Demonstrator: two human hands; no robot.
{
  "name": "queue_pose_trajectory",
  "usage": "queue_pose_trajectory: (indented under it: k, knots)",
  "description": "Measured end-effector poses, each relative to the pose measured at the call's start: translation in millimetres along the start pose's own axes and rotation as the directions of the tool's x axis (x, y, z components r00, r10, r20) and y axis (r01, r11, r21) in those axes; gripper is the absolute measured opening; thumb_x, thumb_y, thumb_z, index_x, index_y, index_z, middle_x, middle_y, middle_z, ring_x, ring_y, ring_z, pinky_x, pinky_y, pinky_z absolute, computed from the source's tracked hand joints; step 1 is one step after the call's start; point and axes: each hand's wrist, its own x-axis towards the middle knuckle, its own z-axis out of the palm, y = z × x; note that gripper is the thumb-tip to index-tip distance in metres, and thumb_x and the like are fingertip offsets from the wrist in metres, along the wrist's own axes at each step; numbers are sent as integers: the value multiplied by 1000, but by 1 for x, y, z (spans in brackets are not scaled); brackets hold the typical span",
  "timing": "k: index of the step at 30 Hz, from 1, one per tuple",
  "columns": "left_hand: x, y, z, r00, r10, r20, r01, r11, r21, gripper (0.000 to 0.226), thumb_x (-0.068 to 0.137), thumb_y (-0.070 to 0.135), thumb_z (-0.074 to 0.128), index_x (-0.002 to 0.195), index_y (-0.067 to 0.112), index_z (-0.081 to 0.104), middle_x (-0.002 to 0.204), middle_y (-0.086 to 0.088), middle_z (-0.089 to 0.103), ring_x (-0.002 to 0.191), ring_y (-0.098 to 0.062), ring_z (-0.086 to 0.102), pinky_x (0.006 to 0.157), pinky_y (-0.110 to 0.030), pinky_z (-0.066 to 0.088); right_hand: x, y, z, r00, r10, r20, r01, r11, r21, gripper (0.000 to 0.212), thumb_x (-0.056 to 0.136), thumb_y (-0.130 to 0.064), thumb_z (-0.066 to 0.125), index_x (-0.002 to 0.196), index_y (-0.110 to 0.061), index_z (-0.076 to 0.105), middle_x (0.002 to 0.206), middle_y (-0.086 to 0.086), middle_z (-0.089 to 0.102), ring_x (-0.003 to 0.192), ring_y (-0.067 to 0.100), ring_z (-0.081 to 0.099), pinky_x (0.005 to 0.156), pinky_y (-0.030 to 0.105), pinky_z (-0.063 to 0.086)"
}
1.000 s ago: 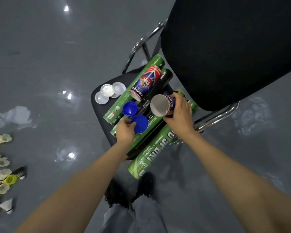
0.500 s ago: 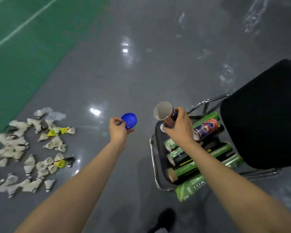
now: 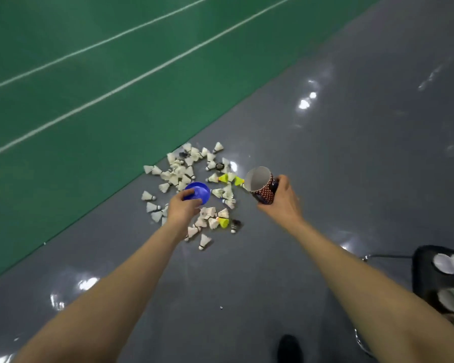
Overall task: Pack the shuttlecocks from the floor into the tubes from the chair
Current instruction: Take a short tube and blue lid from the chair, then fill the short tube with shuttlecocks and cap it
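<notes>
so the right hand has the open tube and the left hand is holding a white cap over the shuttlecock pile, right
Not quite. In the head view, the cap in the left hand is blue, not white. The rest holds: the right hand grips the open tube, and both are above the shuttlecock pile.

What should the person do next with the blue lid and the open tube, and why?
Probably put the blue lid down first. The left hand holds it and the right hand holds the tube, so neither is free. The tube's mouth is open and looks empty, and the shuttlecocks lie in a pile on the floor just ahead. A free left hand could start feeding them in.
</notes>
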Motion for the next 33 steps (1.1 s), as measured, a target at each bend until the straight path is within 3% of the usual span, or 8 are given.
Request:
queue_pose_trajectory:
  k: [3, 8, 13, 16, 20, 24, 28, 33]
  knots:
    - [36, 11, -54, 999, -4, -41, 4, 1000, -11, 41, 88, -4, 56, 127, 9, 56, 119, -9, 50, 71, -17, 58, 72, -30, 52, 28, -51, 41, 995, -58, 75, 59, 998, -12, 74, 69, -32, 80, 122, -8, 35, 123, 12, 50, 110, 31, 52, 87, 42, 46]
    - [126, 30, -109, 994, 25, -103, -22, 999, 36, 22, 89, -8, 53, 102, 7, 63, 126, -17, 53, 90, -27, 58, 76, -33, 55, 98, -115, 110, 980, -69, 188, 72, 997, -5, 80, 68, -37, 79, 126, -12, 30, 124, 9, 49, 110, 29, 53, 82, 45, 52]
    - [238, 37, -139, 993, 19, -116, 2, 983, 185, 31, 86, -13, 54, 110, 6, 60, 125, -16, 51, 88, -29, 59, 77, -48, 57, 182, -153, 193, 953, -63, 296, 95, 991, -96, 75, 72, -37, 76, 124, -11, 29, 121, 11, 51, 108, 31, 53, 75, 36, 45]
    - [310, 26, -163, 991, 21, -131, 12, 969, 248, 34, 86, -12, 52, 110, 12, 58, 129, -13, 49, 96, -30, 57, 61, -34, 56, 224, -162, 260, 938, -50, 344, 92, 990, -106, 75, 70, -31, 78, 123, -11, 29, 119, 12, 51, 106, 32, 55, 76, 38, 48]
    - [404, -23, -192, 987, -31, -160, 71, 966, 249, 41, 86, -12, 53, 119, 14, 55, 131, -12, 46, 107, -33, 55, 60, -29, 53, 272, -159, 361, 913, -51, 405, 112, 986, -127, 68, 72, -33, 76, 118, -10, 32, 116, 12, 49, 101, 32, 55, 68, 34, 41]
    - [519, -102, -204, 989, -93, -113, 122, 949, 291, 41, 87, -10, 54, 120, 13, 51, 129, -12, 46, 108, -33, 55, 52, -24, 55, 322, -131, 478, 904, -82, 420, 154, 978, -141, 68, 71, -31, 75, 118, -12, 30, 116, 12, 50, 102, 32, 56, 72, 37, 48]
    - [625, -191, -195, 993, -101, -54, 113, 945, 308, 41, 86, -9, 50, 123, 9, 48, 126, -11, 47, 104, -34, 55, 72, -46, 58, 366, -84, 583, 909, -88, 408, 169, 972, -166, 68, 73, -26, 76, 122, -11, 31, 120, 12, 49, 105, 31, 53, 69, 32, 38]
    - [737, -274, -157, 996, -36, 83, -1, 913, 408, 42, 86, -9, 49, 125, 9, 48, 124, -13, 50, 106, -37, 57, 76, -45, 56, 414, -21, 662, 914, -165, 372, 278, 921, -274, 74, 69, -29, 76, 126, -10, 32, 122, 12, 51, 111, 33, 53, 84, 39, 42]
